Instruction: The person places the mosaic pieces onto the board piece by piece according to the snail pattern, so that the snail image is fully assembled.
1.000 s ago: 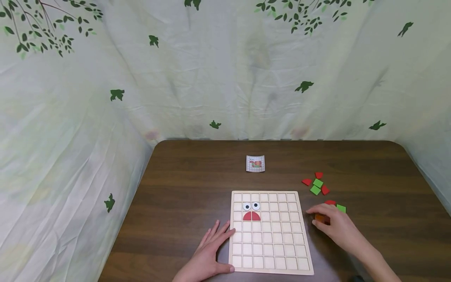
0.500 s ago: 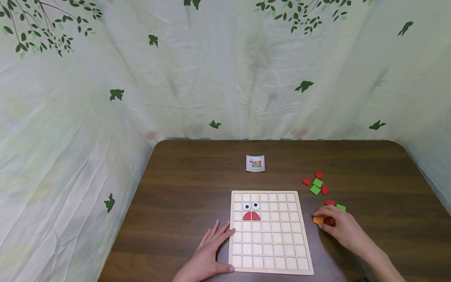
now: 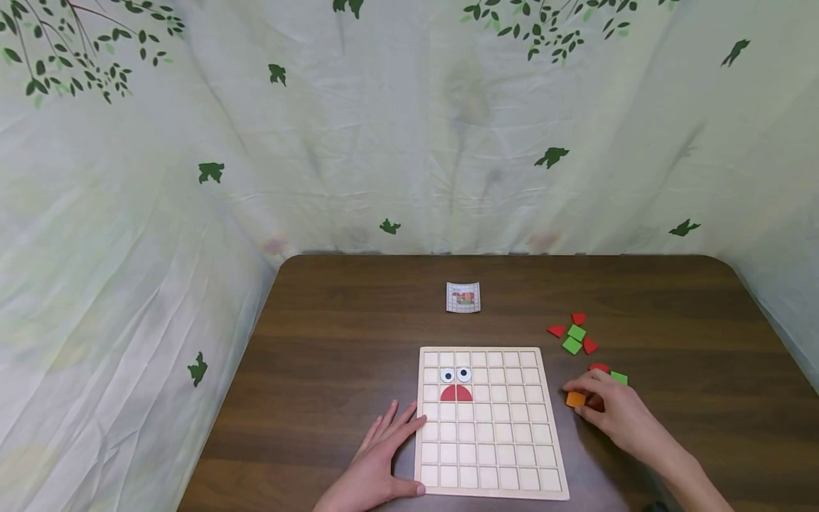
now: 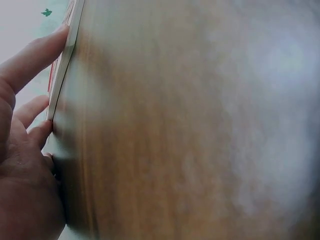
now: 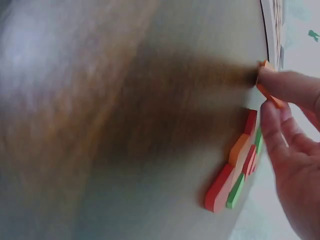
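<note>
Beside the right edge of a pale wooden grid board (image 3: 486, 483), my right hand (image 3: 617, 419) pinches an orange square tile (image 3: 575, 400) between thumb and fingertips. In the right wrist view the orange tile (image 5: 270, 94) appears tilted, with red, orange and green pieces close by on the table. My left hand (image 3: 377, 462) lies along the board's left edge, fingers spread and extended, the thumb near the lower corner. In the left wrist view its fingertips meet the board's rim (image 4: 64, 75). On the board sit two round eye pieces (image 3: 463, 373) and two red quarter-circle pieces (image 3: 456, 393).
Behind the board lies a small picture card (image 3: 463, 298) with a coloured grid pattern. Loose green squares (image 3: 572, 345) and red pieces (image 3: 590, 345) lie right of the board. Another green tile (image 3: 618, 377) and a red piece (image 3: 599, 368) are just behind my right hand.
The orange tile, partly covered by the right fingers before, now shows between thumb and fingertips. My right hand has shifted only slightly. The left hand and board have stayed in place.
</note>
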`<state>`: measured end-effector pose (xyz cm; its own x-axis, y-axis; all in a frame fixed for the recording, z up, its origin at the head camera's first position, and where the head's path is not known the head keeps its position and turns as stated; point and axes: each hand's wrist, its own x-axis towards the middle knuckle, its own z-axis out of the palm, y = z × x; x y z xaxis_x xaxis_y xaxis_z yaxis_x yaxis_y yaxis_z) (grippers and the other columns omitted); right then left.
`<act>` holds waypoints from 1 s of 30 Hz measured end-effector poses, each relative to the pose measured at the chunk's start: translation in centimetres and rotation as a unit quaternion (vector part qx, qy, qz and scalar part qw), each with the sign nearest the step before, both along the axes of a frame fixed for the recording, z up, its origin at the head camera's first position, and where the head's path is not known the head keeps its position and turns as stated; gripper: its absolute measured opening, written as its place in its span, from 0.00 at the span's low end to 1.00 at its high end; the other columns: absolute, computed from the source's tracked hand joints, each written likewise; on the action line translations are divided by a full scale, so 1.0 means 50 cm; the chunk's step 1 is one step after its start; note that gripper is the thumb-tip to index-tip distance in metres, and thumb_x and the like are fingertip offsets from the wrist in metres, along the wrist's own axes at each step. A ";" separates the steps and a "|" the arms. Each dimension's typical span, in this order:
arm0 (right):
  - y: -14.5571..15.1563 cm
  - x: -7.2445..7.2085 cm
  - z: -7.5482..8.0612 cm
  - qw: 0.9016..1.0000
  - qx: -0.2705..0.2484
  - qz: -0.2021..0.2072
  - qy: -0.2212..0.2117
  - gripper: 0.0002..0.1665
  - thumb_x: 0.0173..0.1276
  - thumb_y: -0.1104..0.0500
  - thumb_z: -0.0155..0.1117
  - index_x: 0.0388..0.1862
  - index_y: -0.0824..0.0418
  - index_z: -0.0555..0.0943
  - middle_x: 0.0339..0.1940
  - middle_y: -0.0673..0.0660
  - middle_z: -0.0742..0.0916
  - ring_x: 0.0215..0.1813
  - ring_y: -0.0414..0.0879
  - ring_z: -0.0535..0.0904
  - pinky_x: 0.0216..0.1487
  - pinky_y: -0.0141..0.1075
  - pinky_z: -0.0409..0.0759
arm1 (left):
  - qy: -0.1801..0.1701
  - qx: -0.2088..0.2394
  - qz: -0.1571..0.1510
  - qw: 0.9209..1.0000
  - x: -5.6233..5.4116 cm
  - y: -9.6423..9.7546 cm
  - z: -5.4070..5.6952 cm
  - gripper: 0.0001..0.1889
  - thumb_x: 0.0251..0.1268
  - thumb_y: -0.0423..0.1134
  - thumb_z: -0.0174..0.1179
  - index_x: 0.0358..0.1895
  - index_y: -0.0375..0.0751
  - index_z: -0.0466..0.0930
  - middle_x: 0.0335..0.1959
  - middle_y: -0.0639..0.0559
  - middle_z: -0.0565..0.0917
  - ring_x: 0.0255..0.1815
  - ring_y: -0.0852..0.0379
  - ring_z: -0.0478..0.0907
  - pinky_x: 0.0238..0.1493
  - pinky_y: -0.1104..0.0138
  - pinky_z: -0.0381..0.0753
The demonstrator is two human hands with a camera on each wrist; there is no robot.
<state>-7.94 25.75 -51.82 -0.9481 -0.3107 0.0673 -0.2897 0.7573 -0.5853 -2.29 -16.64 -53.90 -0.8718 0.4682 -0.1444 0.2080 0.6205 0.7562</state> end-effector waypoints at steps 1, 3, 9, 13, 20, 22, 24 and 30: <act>-0.002 0.000 -0.001 1.000 0.000 0.000 0.013 0.23 0.52 0.70 0.76 0.45 0.50 0.86 0.38 0.40 0.79 0.33 0.33 0.73 0.34 0.32 0.77 | -0.001 0.000 0.000 1.000 0.000 0.000 0.000 0.49 0.42 0.51 0.76 0.74 0.59 0.64 0.78 0.59 0.55 0.80 0.46 0.37 0.70 0.46 0.37; -0.006 -0.003 -0.003 0.999 -0.002 0.000 0.042 0.22 0.51 0.70 0.77 0.43 0.49 0.87 0.37 0.38 0.81 0.34 0.33 0.75 0.34 0.33 0.78 | -0.003 0.000 0.001 1.000 0.000 -0.001 0.000 0.49 0.42 0.51 0.76 0.74 0.59 0.64 0.78 0.59 0.55 0.80 0.46 0.37 0.70 0.46 0.37; -0.036 -0.019 0.004 0.998 -0.033 -0.004 0.050 0.21 0.55 0.69 0.75 0.45 0.49 0.88 0.38 0.36 0.85 0.38 0.32 0.79 0.39 0.34 0.81 | -0.013 0.001 0.001 1.000 -0.001 -0.001 -0.001 0.49 0.43 0.52 0.76 0.74 0.60 0.64 0.78 0.60 0.54 0.80 0.46 0.37 0.70 0.44 0.37; -0.064 -0.030 0.009 0.998 -0.062 -0.015 0.009 0.19 0.58 0.66 0.74 0.48 0.53 0.86 0.38 0.39 0.85 0.35 0.34 0.79 0.36 0.32 0.80 | -0.018 0.004 0.002 1.000 -0.002 0.000 0.000 0.49 0.43 0.53 0.76 0.74 0.61 0.64 0.78 0.60 0.54 0.80 0.46 0.37 0.70 0.41 0.37; -0.120 -0.046 0.005 0.995 -0.092 -0.021 -0.033 0.15 0.57 0.64 0.75 0.40 0.49 0.83 0.32 0.40 0.83 0.33 0.37 0.77 0.36 0.31 0.79 | -0.020 0.008 0.003 1.000 -0.003 0.001 -0.002 0.49 0.43 0.54 0.76 0.74 0.61 0.63 0.78 0.59 0.54 0.80 0.46 0.36 0.71 0.44 0.36; -0.136 -0.049 0.005 0.994 -0.095 -0.016 -0.043 0.14 0.57 0.63 0.75 0.38 0.48 0.83 0.31 0.40 0.82 0.34 0.38 0.77 0.36 0.31 0.79 | -0.018 0.008 0.003 1.000 -0.003 0.000 -0.002 0.49 0.43 0.53 0.76 0.74 0.61 0.63 0.78 0.59 0.54 0.80 0.46 0.36 0.71 0.44 0.36; -0.150 -0.050 0.003 0.994 -0.097 -0.015 -0.054 0.13 0.57 0.63 0.76 0.37 0.47 0.83 0.32 0.40 0.82 0.33 0.39 0.76 0.36 0.31 0.79 | -0.015 0.006 0.002 1.000 -0.003 0.000 -0.001 0.49 0.43 0.53 0.76 0.74 0.60 0.63 0.78 0.59 0.54 0.80 0.46 0.37 0.71 0.43 0.37; -0.182 -0.054 -0.003 0.993 -0.096 -0.010 -0.068 0.14 0.55 0.63 0.77 0.37 0.47 0.85 0.33 0.40 0.83 0.34 0.39 0.77 0.38 0.31 0.80 | -0.012 0.002 0.001 1.000 -0.002 0.000 0.000 0.49 0.43 0.52 0.77 0.74 0.60 0.64 0.78 0.60 0.55 0.80 0.46 0.37 0.70 0.42 0.38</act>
<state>-10.64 16.67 -51.99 -0.9584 -0.2855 -0.0055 -0.1842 0.6331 -0.7519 -2.42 -16.64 -53.89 -0.8694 0.4664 -0.1633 0.1887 0.6186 0.7627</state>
